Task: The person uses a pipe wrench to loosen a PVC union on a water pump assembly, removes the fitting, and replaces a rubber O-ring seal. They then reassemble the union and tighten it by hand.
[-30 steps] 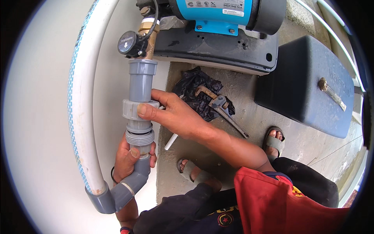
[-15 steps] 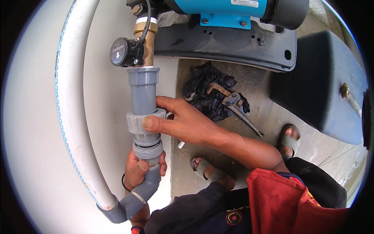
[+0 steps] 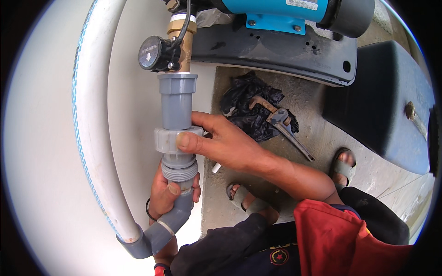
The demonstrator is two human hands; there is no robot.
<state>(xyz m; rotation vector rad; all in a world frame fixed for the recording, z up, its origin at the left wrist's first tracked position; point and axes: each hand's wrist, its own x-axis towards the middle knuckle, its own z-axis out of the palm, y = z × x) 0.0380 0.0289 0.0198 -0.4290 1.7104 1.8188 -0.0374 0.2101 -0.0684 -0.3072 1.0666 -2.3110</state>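
Note:
My right hand [image 3: 225,142] reaches in from the right and grips a light grey union nut [image 3: 166,140], thumb in front and fingers going behind it. Above the nut stands a grey PVC pipe socket [image 3: 177,108], joined to a brass fitting [image 3: 185,50] with a round black flow switch [image 3: 154,53]. Below the nut, a grey threaded union end [image 3: 178,174] shows bare threads. My left hand [image 3: 165,195] is wrapped around the fitting just under those threads, its thumb in front. A grey elbow [image 3: 171,224] bends down from there towards a white pipe [image 3: 94,119].
A blue pump motor [image 3: 276,9] sits on a black base [image 3: 271,50] at the top. On the concrete floor, a pipe wrench [image 3: 283,122] lies on a crumpled black plastic bag [image 3: 244,96]. A dark blue tank-like box [image 3: 382,106] stands at right. My sandalled feet [image 3: 241,195] are below.
The view has shifted slightly, so the pipework appears a little further right and up. Both hands keep their grip on the same parts; the nut shows no clear turn.

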